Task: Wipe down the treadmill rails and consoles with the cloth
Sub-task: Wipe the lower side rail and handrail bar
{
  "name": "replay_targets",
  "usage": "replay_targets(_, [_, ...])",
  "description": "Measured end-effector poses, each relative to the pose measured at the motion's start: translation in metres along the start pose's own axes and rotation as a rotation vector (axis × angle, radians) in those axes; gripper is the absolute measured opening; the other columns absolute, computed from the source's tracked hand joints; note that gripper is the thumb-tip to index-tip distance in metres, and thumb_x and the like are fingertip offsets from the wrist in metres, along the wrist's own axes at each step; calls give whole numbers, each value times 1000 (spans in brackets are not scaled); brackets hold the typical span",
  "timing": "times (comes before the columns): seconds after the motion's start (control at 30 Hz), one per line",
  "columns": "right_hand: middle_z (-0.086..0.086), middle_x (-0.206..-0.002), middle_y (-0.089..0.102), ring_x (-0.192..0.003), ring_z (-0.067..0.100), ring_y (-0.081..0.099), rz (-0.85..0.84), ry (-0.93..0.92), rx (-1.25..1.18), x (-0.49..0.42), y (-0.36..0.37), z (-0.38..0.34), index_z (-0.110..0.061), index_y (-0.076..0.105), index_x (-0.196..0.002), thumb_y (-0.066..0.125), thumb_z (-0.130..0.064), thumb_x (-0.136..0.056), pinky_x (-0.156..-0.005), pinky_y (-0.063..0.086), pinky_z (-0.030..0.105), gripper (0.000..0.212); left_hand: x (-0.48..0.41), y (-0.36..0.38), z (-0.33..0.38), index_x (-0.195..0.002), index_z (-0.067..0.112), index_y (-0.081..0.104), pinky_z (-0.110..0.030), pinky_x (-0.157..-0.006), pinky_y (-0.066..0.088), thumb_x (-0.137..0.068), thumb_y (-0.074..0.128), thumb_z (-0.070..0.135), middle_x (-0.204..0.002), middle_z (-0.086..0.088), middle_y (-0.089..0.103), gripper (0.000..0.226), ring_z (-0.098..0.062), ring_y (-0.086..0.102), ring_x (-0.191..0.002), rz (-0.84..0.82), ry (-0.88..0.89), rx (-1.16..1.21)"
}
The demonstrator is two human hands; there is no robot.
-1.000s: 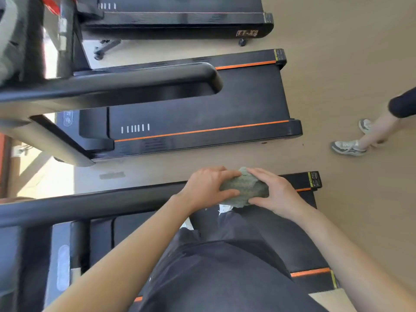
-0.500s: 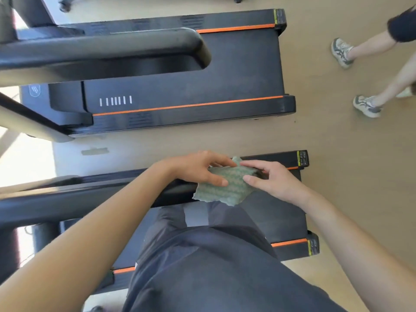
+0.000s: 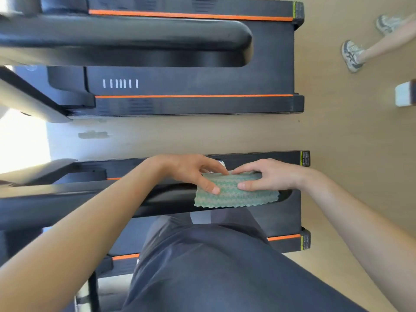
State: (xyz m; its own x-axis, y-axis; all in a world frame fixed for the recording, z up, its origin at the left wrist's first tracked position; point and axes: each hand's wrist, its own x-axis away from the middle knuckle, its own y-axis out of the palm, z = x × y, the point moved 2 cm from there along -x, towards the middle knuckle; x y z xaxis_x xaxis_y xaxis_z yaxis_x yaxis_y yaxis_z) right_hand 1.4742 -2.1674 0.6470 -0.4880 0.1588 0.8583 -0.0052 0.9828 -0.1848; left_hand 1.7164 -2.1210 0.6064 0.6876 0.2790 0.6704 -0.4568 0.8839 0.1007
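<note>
1. Left hand (image 3: 191, 171): closed on the cloth (image 3: 234, 193), thumb pressed on its top face, fingers curled over the far edge.
2. Right hand (image 3: 267, 175): also gripping the cloth, thumb on top just beside the left thumb, fingers over the far edge.
3. Cloth: green with a pale zigzag weave, spread flat and draped over the near handrail (image 3: 90, 199) close to its rounded end. Near edge hangs free over the rail's side, scalloped hem visible.
4. Near handrail: black, runs left to right across the frame; both forearms cross above it. Cloth covers only the section by the end.
5. Near treadmill (image 3: 283, 219): black deck, orange stripe along the side rail, yellow-green label at the rear corner. The person stands on or over it; dark trousers (image 3: 225, 266) fill the lower centre.
6. Second treadmill (image 3: 191, 86): parallel, further away, same orange stripes, row of white bars on the belt. Its own black handrail (image 3: 135, 34) crosses the top of the frame.
7. Floor (image 3: 180, 136): pale wood strip between the two machines.
8. Top right: another person's legs and grey-white trainers (image 3: 351, 56) on the floor, well apart from the cloth.
9. Console not in view.
</note>
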Motion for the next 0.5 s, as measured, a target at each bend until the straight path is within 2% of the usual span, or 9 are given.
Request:
replay_targets(0.13, [-21,-150,47,-137,6,43,-101,-11,28,-25,4,-37,-51,47,-143,62,-73,-81,-114,35,31,67,37,-6,-30,-136,53,55,-36,-121,32,-79,78,62,-144,29,52,62,2,44,-137,25,-18,29])
replay_targets(0.27, [-27,-148,46,-136,-1,40,-173,-65,9,-52,11,-74,-56,47,-140,66,-75,-77,-110,32,23,69,81,-9,-57,-136,54,55,-33,-116,35,-79,78,64,-137,32,55,63,1,47,-133,85,-78,12])
replay_targets(0.43, [-34,-140,48,-136,-3,42,-214,-152,3,-81,26,-118,-71,44,-130,63,-86,-67,-117,32,31,67,139,-9,-80,-137,50,57,-24,-105,36,-79,79,60,-136,25,56,63,3,48,-123,191,-139,-19])
replay_targets(0.5, [-39,-134,50,-133,-5,43,-226,-178,-4,-91,34,-137,-75,43,-126,63,-85,-67,-117,33,31,64,160,-8,-92,-137,50,57,-24,-104,37,-78,78,62,-134,24,57,64,0,50,-122,234,-166,-30])
